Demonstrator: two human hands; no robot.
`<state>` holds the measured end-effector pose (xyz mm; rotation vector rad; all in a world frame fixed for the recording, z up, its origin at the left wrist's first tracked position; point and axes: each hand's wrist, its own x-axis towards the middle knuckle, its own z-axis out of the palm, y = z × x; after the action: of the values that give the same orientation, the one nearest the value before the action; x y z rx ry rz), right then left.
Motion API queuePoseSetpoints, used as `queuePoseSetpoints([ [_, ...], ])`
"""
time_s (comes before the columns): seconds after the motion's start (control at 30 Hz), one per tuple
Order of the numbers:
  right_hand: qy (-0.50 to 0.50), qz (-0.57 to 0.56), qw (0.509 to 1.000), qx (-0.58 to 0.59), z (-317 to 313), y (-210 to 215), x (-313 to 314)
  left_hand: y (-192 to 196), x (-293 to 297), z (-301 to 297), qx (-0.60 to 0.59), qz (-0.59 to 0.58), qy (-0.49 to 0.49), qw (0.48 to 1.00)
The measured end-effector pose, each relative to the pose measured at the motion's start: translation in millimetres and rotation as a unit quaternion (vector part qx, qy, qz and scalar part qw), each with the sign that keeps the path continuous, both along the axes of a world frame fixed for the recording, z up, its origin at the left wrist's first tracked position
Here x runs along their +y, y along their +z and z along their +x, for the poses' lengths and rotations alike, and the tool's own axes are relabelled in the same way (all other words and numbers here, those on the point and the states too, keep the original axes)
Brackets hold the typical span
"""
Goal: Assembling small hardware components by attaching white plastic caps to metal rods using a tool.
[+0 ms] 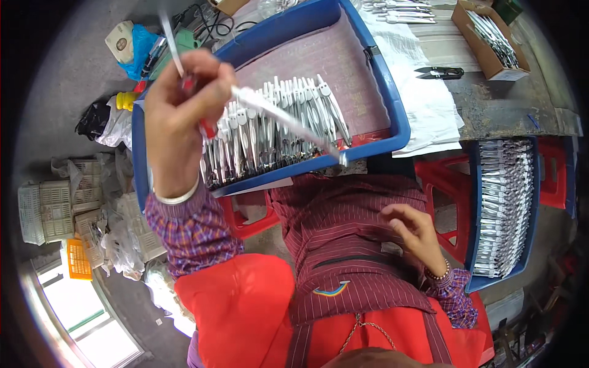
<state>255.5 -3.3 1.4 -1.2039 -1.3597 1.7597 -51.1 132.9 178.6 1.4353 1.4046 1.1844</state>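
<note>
A long, slim silver tool [276,113] is above the near part of a blue bin [397,126], one end at the thumb and fingers of the left hand [175,116]. Its long axis slants from that hand toward the bin's near right corner, the free end showing over the near edge. The left hand is the nearer, closed on the tool; the right hand [418,238] is well apart from it, beyond the free end and toward the body, fingers loosely curled, with nothing visible in its grasp.

The tool looks pale and shiny, straight and narrow, but it is blurred, so its finer parts cannot be told. The left hand also grips a thin rod with a red handle [208,129], its shaft pointing toward the far left.

Beneath, a row of similar silver tools [245,138] lies packed side by side along the bin's near edge, rounded heads toward the far edge; pinkish lining [294,55] shows behind them.

Just beside the bin's right edge lies a white cloth [429,113]. Farther right, on the bench [491,110], are black snips [451,73] and a cardboard box [509,75] of silver pieces. Nearer the body, right of the right hand, a second blue bin [474,233] is filled with stacked silver pieces.
</note>
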Motion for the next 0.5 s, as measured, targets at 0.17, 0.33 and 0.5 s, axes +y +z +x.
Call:
queuePoseSetpoints([
  [0.17,0.017,-0.048,0.994,0.099,-11,19,13,-34,-74,26,-0.104,-0.099,-0.071,0.987],
  [0.33,0.076,-0.051,0.989,0.114,-20,28,3,-89,-106,70,-0.134,-0.144,-0.181,0.964],
  [0.5,0.102,-0.034,0.994,0.018,-10,19,-1,-132,-126,95,-0.023,-0.033,-0.186,0.982],
])
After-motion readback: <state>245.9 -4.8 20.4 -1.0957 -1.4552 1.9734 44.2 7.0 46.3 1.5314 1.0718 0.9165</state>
